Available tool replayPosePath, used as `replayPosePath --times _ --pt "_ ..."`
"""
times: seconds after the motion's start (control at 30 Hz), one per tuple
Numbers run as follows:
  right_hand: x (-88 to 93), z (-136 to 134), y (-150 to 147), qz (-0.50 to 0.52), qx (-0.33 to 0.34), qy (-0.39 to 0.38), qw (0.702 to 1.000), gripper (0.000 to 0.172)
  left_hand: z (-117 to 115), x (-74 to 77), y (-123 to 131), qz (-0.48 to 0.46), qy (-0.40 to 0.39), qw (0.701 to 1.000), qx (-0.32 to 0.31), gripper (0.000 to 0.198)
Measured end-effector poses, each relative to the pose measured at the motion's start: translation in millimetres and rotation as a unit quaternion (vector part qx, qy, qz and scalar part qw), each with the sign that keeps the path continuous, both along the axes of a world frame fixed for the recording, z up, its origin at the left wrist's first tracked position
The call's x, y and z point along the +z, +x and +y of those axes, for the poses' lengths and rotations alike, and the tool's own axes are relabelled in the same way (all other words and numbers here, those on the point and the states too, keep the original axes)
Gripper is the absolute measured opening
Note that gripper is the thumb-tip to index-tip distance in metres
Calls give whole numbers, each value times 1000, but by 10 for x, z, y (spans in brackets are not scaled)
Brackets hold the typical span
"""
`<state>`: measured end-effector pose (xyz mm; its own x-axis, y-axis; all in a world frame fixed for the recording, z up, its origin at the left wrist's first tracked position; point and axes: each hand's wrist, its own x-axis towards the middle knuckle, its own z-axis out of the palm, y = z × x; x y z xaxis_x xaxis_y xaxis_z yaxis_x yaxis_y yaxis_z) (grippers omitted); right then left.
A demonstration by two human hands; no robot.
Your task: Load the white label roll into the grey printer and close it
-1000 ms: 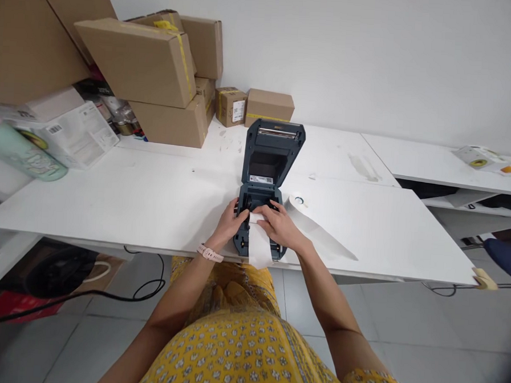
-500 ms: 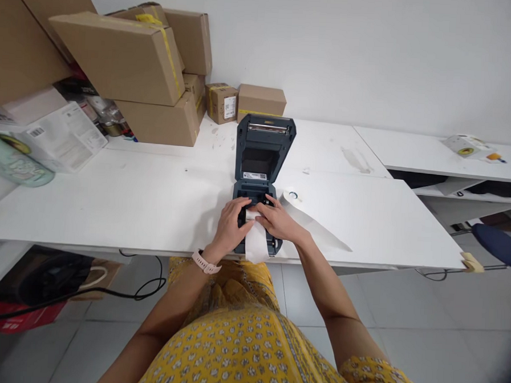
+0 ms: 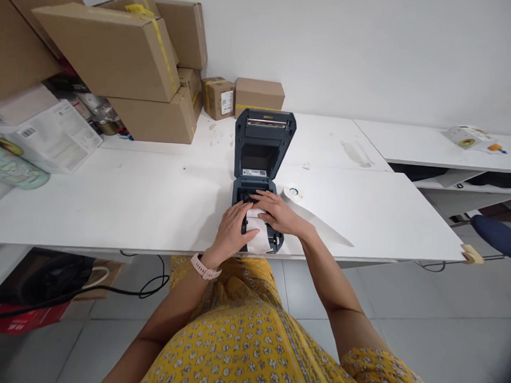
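A dark label printer (image 3: 263, 146) stands at the table's front edge with its lid raised. Inside its lower half sits a small white label roll (image 3: 254, 213), its paper strip (image 3: 258, 240) hanging forward over the printer's front. My left hand (image 3: 235, 225) is at the roll's left side, the thumb lying across the strip. From the right, my right hand (image 3: 276, 212) reaches over the roll, fingers curved across its back and thumb near its front. My fingers partly hide the roll and the printer's inside.
Right of the printer lies another white roll (image 3: 293, 194) with a long loose tail on the white table (image 3: 152, 209). Cardboard boxes (image 3: 106, 52) are stacked at the back left, beside a white carton (image 3: 56, 138) and a green bottle (image 3: 15, 164). Two smaller boxes (image 3: 259, 94) stand behind the printer.
My right fingers have moved further over the roll's back. My left thumb has come down onto the strip, whose loose end sits slightly higher. The view has shifted a little.
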<state>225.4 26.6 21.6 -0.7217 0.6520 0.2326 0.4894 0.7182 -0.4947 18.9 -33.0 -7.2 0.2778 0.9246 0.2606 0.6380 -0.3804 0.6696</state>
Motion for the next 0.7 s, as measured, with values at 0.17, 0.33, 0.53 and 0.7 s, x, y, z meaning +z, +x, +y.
replayPosePath --times 0.17,0.33,0.53,0.7 --pt "149 -27 61 140 -48 -41 988 18 -26 84 1 73 -5 997 -2 58" --pt "570 359 102 373 -269 106 882 35 -43 138 -2 119 -6 993 -7 57" --pt "998 1060 -40 345 -242 14 907 77 -27 131 -17 136 2 991 -16 59" --pt "1042 979 -121 334 -254 33 907 80 -26 113 0 111 6 994 -23 60"
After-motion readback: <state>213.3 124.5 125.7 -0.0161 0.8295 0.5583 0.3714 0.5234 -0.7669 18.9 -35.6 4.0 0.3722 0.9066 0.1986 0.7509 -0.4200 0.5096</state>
